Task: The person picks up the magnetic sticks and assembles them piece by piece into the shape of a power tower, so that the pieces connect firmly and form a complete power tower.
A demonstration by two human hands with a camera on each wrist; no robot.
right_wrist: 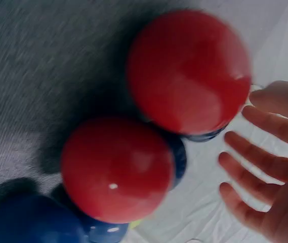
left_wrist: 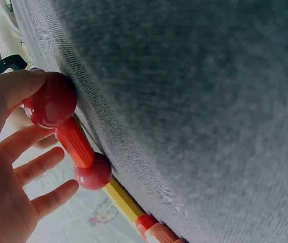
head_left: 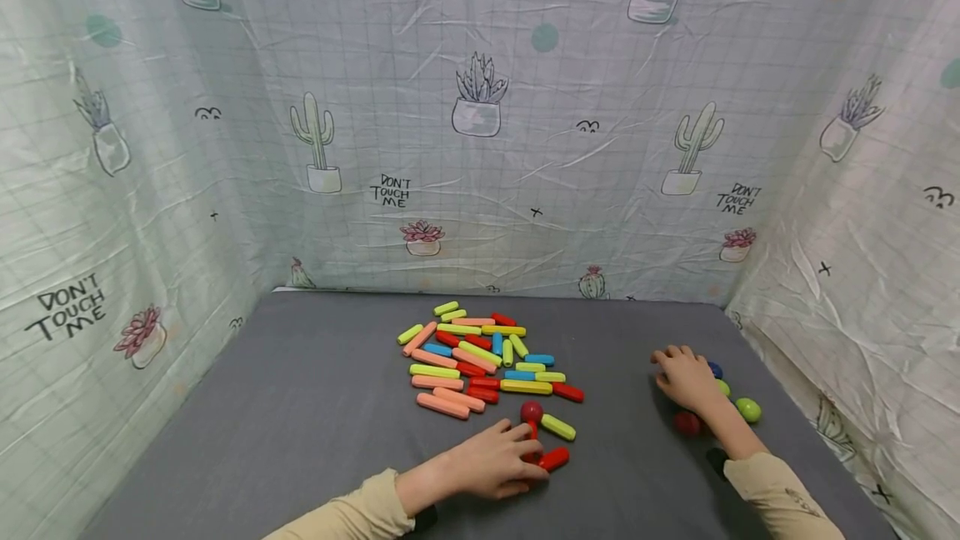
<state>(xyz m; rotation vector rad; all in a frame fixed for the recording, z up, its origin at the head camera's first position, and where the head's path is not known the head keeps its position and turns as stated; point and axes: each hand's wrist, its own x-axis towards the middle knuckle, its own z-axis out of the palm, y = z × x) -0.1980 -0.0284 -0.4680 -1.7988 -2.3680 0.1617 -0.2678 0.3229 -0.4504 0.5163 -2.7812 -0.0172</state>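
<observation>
My left hand [head_left: 498, 461] pinches a red ball [left_wrist: 51, 100] between thumb and finger, low over the grey table. A red stick [left_wrist: 75, 142] runs from it to a second red ball [head_left: 532, 412]. Beside these, a yellow-green stick [head_left: 558, 427] reaches out from the far ball and another red stick [head_left: 553, 459] from the near one. My right hand [head_left: 686, 377] hovers by a group of loose balls at the right, fingers spread with nothing in them. In the right wrist view, one red ball [right_wrist: 189, 71] is close to its fingertips and another red ball [right_wrist: 117, 169] sits beside it.
Several sticks in salmon, red, blue and yellow lie heaped at mid-table, such as a salmon stick [head_left: 442, 405]. A green ball [head_left: 747, 410] and a blue ball [head_left: 715, 370] rest near the right edge. Patterned cloth [head_left: 480, 173] walls the table's back and sides.
</observation>
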